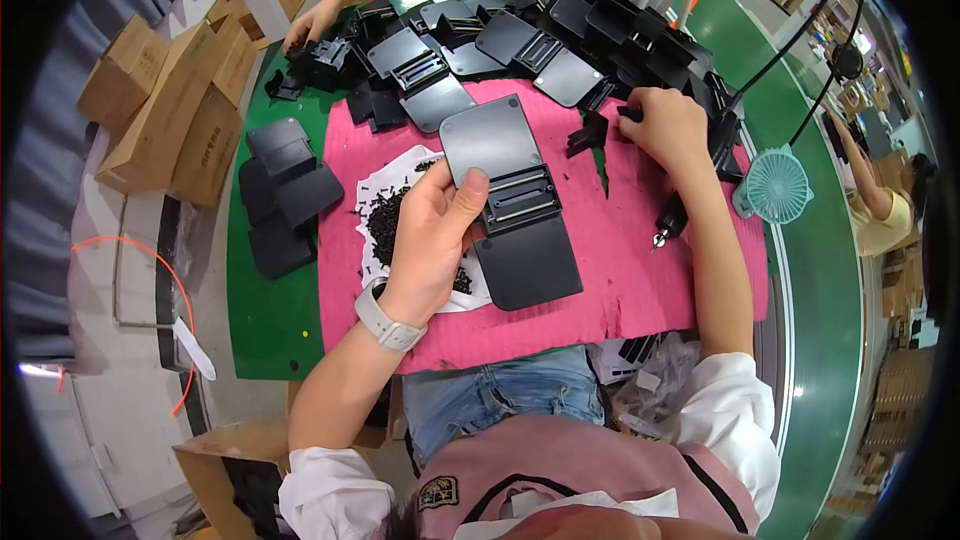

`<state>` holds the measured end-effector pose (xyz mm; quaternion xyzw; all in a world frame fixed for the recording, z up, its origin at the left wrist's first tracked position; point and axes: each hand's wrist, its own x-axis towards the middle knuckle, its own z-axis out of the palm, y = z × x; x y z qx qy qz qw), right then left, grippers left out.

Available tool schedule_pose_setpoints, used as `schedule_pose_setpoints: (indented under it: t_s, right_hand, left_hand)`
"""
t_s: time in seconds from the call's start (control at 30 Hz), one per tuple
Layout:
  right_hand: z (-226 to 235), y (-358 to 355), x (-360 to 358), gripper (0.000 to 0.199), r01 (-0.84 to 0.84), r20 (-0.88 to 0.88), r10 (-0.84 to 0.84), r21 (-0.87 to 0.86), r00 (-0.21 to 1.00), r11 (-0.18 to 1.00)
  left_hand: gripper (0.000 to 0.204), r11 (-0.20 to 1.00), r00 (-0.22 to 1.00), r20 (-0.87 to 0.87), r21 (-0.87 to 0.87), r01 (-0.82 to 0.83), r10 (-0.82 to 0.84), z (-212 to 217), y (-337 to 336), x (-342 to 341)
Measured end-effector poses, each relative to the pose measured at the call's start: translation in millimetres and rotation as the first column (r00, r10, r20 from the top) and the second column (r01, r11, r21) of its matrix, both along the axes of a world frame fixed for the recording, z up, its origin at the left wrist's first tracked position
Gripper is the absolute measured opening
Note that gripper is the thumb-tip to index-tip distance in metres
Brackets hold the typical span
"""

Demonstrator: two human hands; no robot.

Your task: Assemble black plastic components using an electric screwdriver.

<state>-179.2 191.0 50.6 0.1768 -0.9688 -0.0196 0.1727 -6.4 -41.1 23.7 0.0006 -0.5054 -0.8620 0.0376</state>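
Here, near the middle of the view, we see the left hand grasping a black two-panel plate, thumb on top, while at two o'clock the right hand bends its fingers at a small black piece; whether they grip it we cannot tell. At ten o'clock we spot a brown carton bearing dark printing, and at six o'clock a stitched badge on the pink vest.

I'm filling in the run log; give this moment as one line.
left hand: holding black two-panel part | right hand: at heap of black parts | pink mat: white sheet with small black pieces
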Motion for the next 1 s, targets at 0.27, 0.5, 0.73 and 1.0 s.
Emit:
schedule_pose_setpoints:
  t_s: [0.27,0.5,0.73,1.0]
  right_hand:
    - [1.8,17.5,-2.9,0.018,0.01,0.128,0.029,-0.292,0.991,0.957]
    - [0.2,12.0,12.1,0.025,-0.046,0.118,0.043,0.022,0.992,0.999]
    - [19.7,9.1,22.5,0.024,-0.221,0.214,0.522,-0.729,0.825,0.648]
    - [19.6,-47.6,85.4,0.03,-0.679,-0.016,0.925,-0.684,0.379,0.266]
  left_hand:
    - [0.04,1.0,1.0,0.025,0.023,0.009,-0.01,-2.5,5.1,0.7]
    - [0.041,1.0,0.998,0.06,0.004,-0.011,0.011,-0.5,2.3,1.5]
    - [0.043,1.0,1.0,0.022,-0.027,-0.013,0.014,-3.1,4.0,2.1]
    - [0.05,1.0,0.999,0.032,-0.007,0.009,-0.008,-7.7,7.1,0.7]
